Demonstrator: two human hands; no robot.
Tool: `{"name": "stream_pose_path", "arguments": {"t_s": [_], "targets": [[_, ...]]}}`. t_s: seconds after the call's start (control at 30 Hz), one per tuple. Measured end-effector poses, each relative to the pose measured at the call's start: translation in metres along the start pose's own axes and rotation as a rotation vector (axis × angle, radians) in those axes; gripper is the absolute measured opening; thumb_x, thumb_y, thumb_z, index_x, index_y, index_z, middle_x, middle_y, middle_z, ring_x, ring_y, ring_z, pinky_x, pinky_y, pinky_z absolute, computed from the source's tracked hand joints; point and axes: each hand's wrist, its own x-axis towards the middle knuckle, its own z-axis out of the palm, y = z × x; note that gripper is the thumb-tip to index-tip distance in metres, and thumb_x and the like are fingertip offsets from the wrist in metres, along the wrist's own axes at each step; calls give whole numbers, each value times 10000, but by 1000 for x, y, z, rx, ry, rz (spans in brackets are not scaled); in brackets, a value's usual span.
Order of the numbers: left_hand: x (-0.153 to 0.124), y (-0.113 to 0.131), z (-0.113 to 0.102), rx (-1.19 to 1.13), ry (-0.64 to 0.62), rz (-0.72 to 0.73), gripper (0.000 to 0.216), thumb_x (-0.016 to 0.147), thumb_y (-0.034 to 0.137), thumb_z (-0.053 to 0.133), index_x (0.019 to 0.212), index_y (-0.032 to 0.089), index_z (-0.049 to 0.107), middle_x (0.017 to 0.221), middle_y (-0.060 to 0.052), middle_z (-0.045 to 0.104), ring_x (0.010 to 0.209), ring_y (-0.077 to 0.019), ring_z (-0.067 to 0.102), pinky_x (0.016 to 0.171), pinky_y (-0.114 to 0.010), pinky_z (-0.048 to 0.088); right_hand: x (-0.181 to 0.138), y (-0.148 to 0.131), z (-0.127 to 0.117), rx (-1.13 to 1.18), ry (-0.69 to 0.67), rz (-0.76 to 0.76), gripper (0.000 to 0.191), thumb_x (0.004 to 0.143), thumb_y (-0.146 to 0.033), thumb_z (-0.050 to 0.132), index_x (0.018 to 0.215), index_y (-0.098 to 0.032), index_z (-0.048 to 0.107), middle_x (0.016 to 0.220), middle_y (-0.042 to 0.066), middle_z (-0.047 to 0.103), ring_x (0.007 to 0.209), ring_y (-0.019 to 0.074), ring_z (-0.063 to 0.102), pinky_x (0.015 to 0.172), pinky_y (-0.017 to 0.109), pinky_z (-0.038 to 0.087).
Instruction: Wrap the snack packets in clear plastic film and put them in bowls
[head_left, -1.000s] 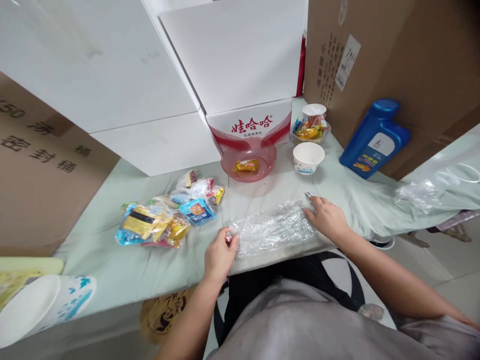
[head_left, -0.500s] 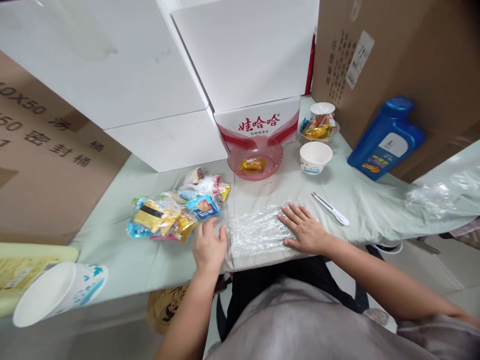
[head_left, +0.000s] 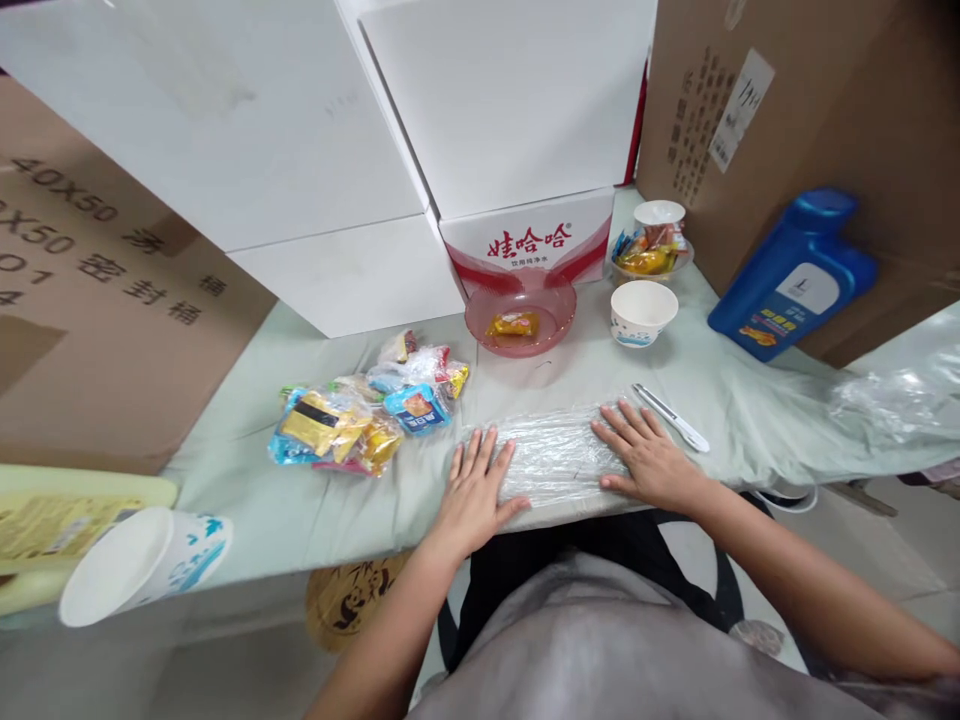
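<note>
A sheet of clear plastic wrap [head_left: 559, 455], wrinkled and shiny, lies flat at the front edge of the cloth-covered table. My left hand [head_left: 474, 492] rests palm down on its left end, fingers spread. On the right end my right hand [head_left: 646, 455] also lies flat, fingers apart. Just beyond the right hand is a white utility knife [head_left: 671, 417]. To the left of my left hand sits a pile of packaged snacks [head_left: 367, 405], with a blue packet [head_left: 417, 410] nearest the hand. Neither hand grips anything.
Behind the wrap stand a pink bowl [head_left: 520, 318] with one yellow packet inside and a paper cup [head_left: 643, 313]. Farther back is a clear bowl of packets [head_left: 652, 258]. A blue bottle [head_left: 793, 275] leans at right. Another paper cup [head_left: 146, 565] lies tipped at left; boxes [head_left: 495, 100] line the back.
My left hand has moved right from beside the snack pile onto the wrap's left end, and its curled fingers have spread flat. My right hand stays on the wrap. The view has shifted slightly.
</note>
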Motion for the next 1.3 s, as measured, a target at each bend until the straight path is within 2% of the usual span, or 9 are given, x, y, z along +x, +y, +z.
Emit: {"name": "stream_pose_path", "arguments": {"t_s": [0.13,0.27,0.4,0.53,0.77,1.0,1.1,1.2,1.3], "targets": [[-23,-6,-11,-81,56,115,760,831,565,626,1445,172,410,1526,-175,363,1447,-388,237,1118,-581,333,-29,6,-12,58,49,-141,880,800,-711,568,1458,-147,417,1538,177,353,1451,398,200,1127,613,235],[-37,-6,-15,-216,125,245,378,879,296,624,1238,185,580,1287,-118,605,1292,-285,495,1046,-454,474,-48,-2,-22,205,133,-193,320,939,-282,550,1246,-209,600,1288,99,633,1260,261,523,1053,473,411],[-42,-8,-18,-375,184,266,158,895,132,565,1019,193,643,1104,-69,690,1172,-216,590,993,-376,516,-53,-7,-34,364,200,-164,175,936,-153,509,1034,-217,640,1021,68,713,1036,213,637,909,412,503],[-40,-11,-24,-522,207,138,139,919,138,520,946,202,641,986,-43,707,1007,-170,660,892,-306,550,-48,-5,-40,461,231,-75,164,955,-185,476,1029,-219,618,947,68,713,984,207,662,862,381,532],[-9,-18,-16,-458,301,-297,192,914,328,523,971,192,646,830,-24,726,718,-162,692,693,-268,554,-10,3,-24,360,233,302,231,981,-277,407,1007,-211,626,944,50,729,831,184,693,729,294,516],[14,-19,5,-153,379,-369,228,886,311,533,1021,170,652,852,-68,712,725,-200,680,677,-298,529,18,-1,-9,-32,22,484,301,986,-346,407,1002,-177,656,880,86,705,660,204,648,566,297,390],[12,-12,-3,-23,499,-325,242,893,283,538,1058,144,648,972,-124,681,884,-246,666,781,-349,522,16,-3,-18,-75,138,430,299,971,-361,450,1029,-156,660,908,115,685,782,245,645,664,329,440],[11,4,-14,21,603,-180,267,918,253,517,1129,140,634,1142,-172,628,1123,-291,588,953,-417,460,13,-11,-27,-33,305,249,340,963,-396,478,1116,-147,651,1106,158,659,1068,294,582,905,413,435],[13,26,-12,-26,389,44,452,947,325,488,1361,145,497,1363,-181,533,1332,-310,438,1068,-453,378,15,-29,-22,35,227,-55,561,945,-541,460,1336,-147,545,1370,162,549,1329,322,402,1099,510,279]]}}
